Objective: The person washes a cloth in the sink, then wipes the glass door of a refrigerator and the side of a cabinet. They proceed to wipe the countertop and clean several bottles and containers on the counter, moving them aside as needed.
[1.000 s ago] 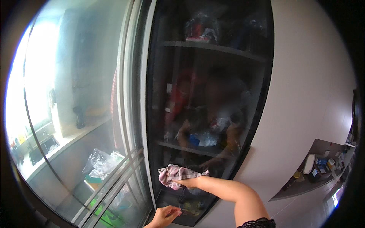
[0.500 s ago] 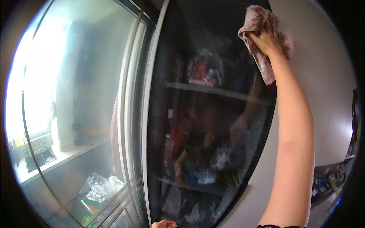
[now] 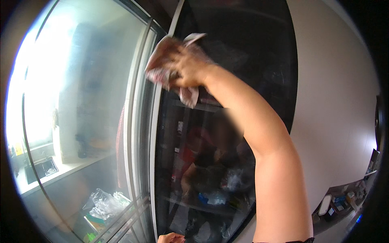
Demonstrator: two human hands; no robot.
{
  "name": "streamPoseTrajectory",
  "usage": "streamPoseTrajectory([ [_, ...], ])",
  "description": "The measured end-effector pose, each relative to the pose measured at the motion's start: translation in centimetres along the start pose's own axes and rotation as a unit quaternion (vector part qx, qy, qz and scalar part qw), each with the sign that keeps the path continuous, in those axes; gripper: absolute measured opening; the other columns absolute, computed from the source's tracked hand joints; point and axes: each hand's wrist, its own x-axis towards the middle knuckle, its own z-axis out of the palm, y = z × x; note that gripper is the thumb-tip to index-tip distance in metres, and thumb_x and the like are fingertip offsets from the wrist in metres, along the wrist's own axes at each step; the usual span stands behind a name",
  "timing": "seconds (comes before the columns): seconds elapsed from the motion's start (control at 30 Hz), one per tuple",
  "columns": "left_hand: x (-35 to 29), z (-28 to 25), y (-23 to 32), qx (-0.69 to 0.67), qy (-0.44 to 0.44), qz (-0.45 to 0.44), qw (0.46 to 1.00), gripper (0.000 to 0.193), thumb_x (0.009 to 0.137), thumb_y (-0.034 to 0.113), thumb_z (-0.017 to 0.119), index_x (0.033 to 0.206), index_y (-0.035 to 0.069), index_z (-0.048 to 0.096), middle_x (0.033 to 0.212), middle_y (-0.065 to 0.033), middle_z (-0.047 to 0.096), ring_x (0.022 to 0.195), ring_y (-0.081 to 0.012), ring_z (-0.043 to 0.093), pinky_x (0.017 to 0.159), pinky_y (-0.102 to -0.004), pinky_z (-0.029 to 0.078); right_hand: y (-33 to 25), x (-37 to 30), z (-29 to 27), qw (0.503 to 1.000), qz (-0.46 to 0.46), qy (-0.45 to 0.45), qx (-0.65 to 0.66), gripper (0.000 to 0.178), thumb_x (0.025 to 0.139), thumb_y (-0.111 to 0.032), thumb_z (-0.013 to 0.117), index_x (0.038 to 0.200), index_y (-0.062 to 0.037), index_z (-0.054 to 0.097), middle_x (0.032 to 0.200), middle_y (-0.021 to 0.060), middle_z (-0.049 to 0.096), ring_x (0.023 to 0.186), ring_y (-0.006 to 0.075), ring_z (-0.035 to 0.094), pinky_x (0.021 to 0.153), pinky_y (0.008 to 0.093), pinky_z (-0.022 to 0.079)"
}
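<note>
A tall dark glass door [image 3: 267, 48] is standing between a pale wall [image 3: 334, 101] and a silver-framed slider [image 3: 101, 121], faintly smeared and reflecting the person. Behind the slider, a pale worktop [image 3: 73, 165] is carrying a dark sink [image 3: 41, 170]; below, a crumpled clear bag [image 3: 106, 205] is lying. The right arm [image 3: 277, 162] is hiding part of the door. A soft pink-and-white cloth [image 3: 161, 52] is covering its upper left edge; the right hand's [image 3: 192, 67] blurred fingers are lying over it, gripping or merely pressing, I cannot tell. The left hand [image 3: 172, 238] is showing at the bottom, too cropped to judge its fingers.
</note>
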Motion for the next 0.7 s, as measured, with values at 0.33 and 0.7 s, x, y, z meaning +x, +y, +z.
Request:
streamPoseTrajectory([
  [0.33, -0.3, -3.2, -6.3, 0.06, -0.031, -0.011, 0.998, 0.019, 0.094, 0.008, 0.062, 0.101, -0.009, 0.064, 0.089, -0.0124, 0.071, 0.086, -0.0149, 0.068, 0.076, -0.0266, 0.054, 13.2, -13.6, -9.6, 0.882, 0.47, 0.016, 0.005, 0.055, 0.082, -0.049, 0.062, 0.124, -0.0124, 0.061, 0.136, 0.0165, 0.051, 0.137, 0.0326, 0.034, 0.111, 0.0432, 0.026],
  [0.7, -3.7, -3.7, -15.2, -0.049, -0.047, -0.121, 0.99, 0.02, 0.095, 0.01, 0.06, 0.104, -0.008, 0.062, 0.092, -0.0117, 0.07, 0.088, -0.014, 0.067, 0.078, -0.0254, 0.053, -42.6, -31.0, 4.6, 0.92, 0.2, -0.253, 0.22, 0.071, 0.08, -0.035, 0.066, 0.145, -0.0223, 0.04, 0.141, 0.0163, 0.046, 0.138, 0.0425, 0.031, 0.11, 0.063, 0.024],
])
